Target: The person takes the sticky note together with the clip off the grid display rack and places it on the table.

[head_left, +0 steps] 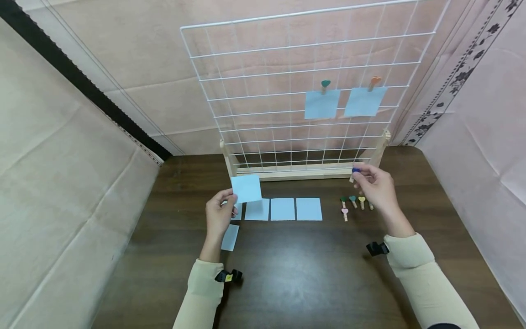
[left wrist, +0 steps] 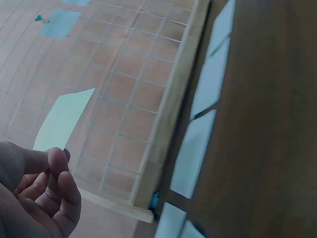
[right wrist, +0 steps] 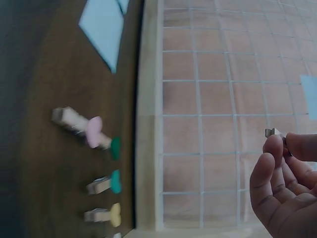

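Head view: left hand pinched the blue card by its lower-left corner, well apart at 9 o'clock from the blue-topped clip pinched in right hand, tail toward 7, wire grid at 11.

Matt paper cards; wooden pegs; glossy wood tabletop.

Head view: soft, fairly even light, edges mostly sharp; whitish glare on counter, apparently from overhead; dim shadows beside sleeves. Wrist views: dimmer, hazier, counter darkening at outer side. Right wrist: clothespins blurred, wires of grid bowing toward upper right edge. Left wrist: cards soft-edged.
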Demonstrator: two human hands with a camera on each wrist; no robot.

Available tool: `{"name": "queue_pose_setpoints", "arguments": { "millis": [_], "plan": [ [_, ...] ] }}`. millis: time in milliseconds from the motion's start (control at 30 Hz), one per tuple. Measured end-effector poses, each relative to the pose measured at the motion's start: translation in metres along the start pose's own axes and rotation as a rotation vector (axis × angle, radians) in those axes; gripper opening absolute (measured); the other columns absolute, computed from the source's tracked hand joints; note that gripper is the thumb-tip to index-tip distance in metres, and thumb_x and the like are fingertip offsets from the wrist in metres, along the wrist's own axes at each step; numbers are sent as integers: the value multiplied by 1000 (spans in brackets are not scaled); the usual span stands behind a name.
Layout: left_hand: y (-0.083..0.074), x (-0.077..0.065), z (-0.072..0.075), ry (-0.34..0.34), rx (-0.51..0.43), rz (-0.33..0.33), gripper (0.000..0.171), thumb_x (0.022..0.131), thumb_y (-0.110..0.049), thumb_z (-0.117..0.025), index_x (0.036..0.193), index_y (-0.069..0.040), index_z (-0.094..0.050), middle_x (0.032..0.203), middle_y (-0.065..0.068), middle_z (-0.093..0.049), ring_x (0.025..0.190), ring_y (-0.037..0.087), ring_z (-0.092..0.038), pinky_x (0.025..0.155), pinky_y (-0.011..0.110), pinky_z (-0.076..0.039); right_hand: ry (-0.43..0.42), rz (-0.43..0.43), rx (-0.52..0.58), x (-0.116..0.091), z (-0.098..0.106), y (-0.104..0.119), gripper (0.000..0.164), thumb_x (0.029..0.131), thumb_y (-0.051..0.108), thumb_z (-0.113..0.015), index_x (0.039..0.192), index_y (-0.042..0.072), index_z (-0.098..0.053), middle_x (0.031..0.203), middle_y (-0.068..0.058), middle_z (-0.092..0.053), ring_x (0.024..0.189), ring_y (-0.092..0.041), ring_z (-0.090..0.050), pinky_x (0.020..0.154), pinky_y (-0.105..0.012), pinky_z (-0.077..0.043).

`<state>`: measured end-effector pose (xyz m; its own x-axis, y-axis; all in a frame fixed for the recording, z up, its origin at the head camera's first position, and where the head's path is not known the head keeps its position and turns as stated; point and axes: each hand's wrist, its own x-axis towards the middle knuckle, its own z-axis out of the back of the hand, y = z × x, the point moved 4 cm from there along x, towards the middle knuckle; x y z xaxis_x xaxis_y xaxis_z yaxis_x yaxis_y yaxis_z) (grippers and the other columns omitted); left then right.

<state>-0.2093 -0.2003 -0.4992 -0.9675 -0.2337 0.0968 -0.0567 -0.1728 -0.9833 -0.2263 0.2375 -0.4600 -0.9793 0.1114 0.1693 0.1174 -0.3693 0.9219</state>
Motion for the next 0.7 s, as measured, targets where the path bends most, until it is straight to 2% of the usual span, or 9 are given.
{"name": "queue_pose_setpoints", "arguments": {
  "millis": [167, 267, 400, 500, 600, 700],
  "plan": [
    [10, -8, -1, 17, 21, 14, 21, 101, -4, -68, 118, 6, -74, 104, 24, -74, 55, 13, -64, 53, 25, -54, 19, 0, -38, -6, 2, -13, 33, 107, 14, -63, 130, -9, -67, 99, -15, -71, 70, -2, -66, 60, -21, -56],
    [14, -11, -1, 15, 31, 31, 21, 100, -4, -69, 118, 5, -74, 102, 22, -75, 56, 15, -65, 55, 29, -57, 27, 1, -40, -9, 2, -17, 33, 107, 15, -63, 130, -9, -66, 97, -7, -72, 71, -4, -67, 61, -21, -56],
    [16, -16, 0, 18, 36, 55, 23, 100, -5, -69, 120, 5, -74, 104, 21, -75, 54, 11, -63, 54, 25, -55, 31, -9, -22, -13, 1, -22, 33, 107, 15, -64, 130, -9, -65, 93, 4, -71, 72, -8, -69, 59, -20, -55],
    [18, -19, 2, 23, 52, 53, 24, 101, -7, -69, 121, 5, -74, 105, 22, -75, 53, 11, -61, 52, 22, -51, 33, -25, -22, -16, 0, -27, 33, 106, 15, -65, 128, -9, -66, 95, -5, -73, 71, -9, -68, 56, -22, -54],
    [22, -22, 3, 23, 64, 36, 24, 100, -8, -70, 121, 5, -74, 104, 21, -75, 52, 18, -60, 51, 23, -48, 49, -50, -18, -20, -1, -33, 34, 106, 15, -65, 129, -9, -65, 102, -19, -73, 71, -8, -67, 58, -23, -56],
    [25, -25, 1, 32, 66, 22, 23, 100, -7, -70, 120, 5, -74, 102, 21, -75, 54, 27, -61, 51, 23, -47, 62, -78, -8, -24, 1, -39, 35, 106, 14, -65, 132, -10, -63, 105, -22, -72, 71, -4, -65, 60, -23, -57]
  ]
}}
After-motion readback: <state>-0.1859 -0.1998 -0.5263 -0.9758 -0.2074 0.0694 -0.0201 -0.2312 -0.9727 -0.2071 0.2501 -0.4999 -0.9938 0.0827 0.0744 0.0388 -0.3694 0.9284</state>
